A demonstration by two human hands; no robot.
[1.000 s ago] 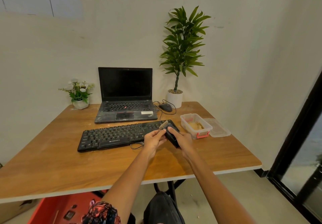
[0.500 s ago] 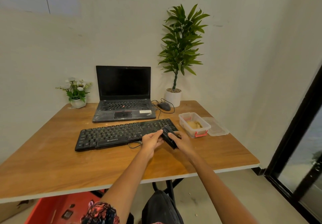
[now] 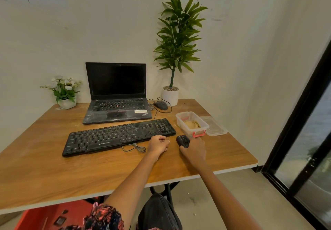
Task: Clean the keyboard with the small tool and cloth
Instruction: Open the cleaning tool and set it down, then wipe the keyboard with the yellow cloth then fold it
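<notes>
The black keyboard (image 3: 118,135) lies across the middle of the wooden table (image 3: 44,172), its loose cable (image 3: 134,147) curled in front. My right hand (image 3: 195,150) holds the small black tool (image 3: 183,140) low on the table, just right of the keyboard's right end, thumb on one side and fingers on the other. My left hand (image 3: 158,144) rests at the keyboard's front right corner, fingers curled, holding nothing. Something yellowish, possibly the cloth (image 3: 192,124), lies inside a clear plastic box (image 3: 182,118).
An open dusty laptop (image 3: 116,97) stands behind the keyboard, with a wired mouse (image 3: 160,105) and a tall potted plant (image 3: 172,93) to its right. A small flower pot (image 3: 67,102) sits back left. The box's lid (image 3: 215,127) lies by the right edge.
Both hands held the tool above the keyboard's right end. The left hand has let go, and the right hand has brought the tool down onto the table right of the keyboard.
</notes>
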